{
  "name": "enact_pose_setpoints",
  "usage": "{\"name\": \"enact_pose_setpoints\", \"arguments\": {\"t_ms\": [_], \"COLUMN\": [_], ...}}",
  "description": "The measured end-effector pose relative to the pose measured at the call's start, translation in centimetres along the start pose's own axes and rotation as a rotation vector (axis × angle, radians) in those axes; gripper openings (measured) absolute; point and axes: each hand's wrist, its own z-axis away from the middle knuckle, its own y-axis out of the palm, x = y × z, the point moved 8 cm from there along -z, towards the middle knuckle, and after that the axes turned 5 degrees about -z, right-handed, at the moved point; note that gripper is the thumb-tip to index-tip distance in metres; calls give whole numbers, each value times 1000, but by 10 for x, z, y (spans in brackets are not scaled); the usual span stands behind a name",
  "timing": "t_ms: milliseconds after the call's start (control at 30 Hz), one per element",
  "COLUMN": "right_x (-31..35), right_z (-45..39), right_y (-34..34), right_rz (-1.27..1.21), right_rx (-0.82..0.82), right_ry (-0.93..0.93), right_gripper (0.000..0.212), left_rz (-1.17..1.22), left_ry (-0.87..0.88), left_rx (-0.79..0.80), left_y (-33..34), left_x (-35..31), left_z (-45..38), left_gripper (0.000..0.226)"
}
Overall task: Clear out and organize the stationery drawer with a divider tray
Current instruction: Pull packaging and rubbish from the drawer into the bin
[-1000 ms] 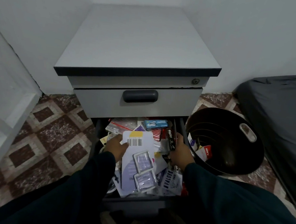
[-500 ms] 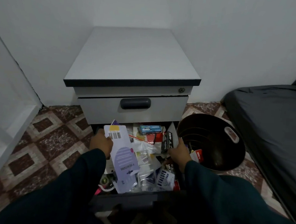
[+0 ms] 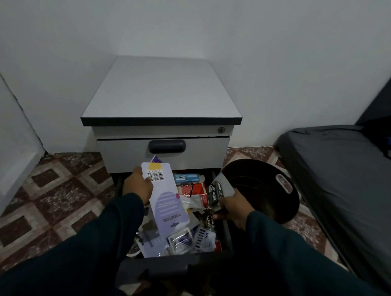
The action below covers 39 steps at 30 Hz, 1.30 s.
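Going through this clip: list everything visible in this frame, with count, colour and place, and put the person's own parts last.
cabinet: 1, light grey with dark edge, against the white wall
upper drawer: 1, grey with dark handle, closed
open drawer: 1, dark front, pulled out below, full of mixed packets
card: 1, white and lilac with barcode, held over the drawer's left side
black pack: 1, black with white lettering, at the drawer's right edge
blue box: 1, blue, back of the drawer
red pack: 1, red, beside the blue box
bin: 1, black, on the floor right of the drawer
mattress: 1, dark grey, far right
floor: brown and cream tiles
left hand: grips the card
right hand: grips the black pack
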Motion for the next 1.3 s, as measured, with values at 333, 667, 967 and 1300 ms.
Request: {"name": "enact_pose_setpoints", "arguments": {"t_ms": [333, 667, 967, 1300], "right_x": [16, 0, -8, -9], "right_z": [-1, -33, -66, -93], "right_y": [-41, -111, -133, -140], "right_rz": [-18, -280, -458, -517], "right_rx": [-23, -286, -320, -317], "right_ry": [-9, 109, 182, 238], "right_gripper": [43, 42, 15, 38], "left_rz": [88, 66, 29, 97], "left_ry": [35, 115, 154, 136], "left_rx": [81, 219, 303, 481], "left_y": [43, 133, 200, 259], "left_x": [-35, -91, -125, -142], "left_z": [9, 16, -5, -25], "left_gripper": [27, 28, 32, 66]}}
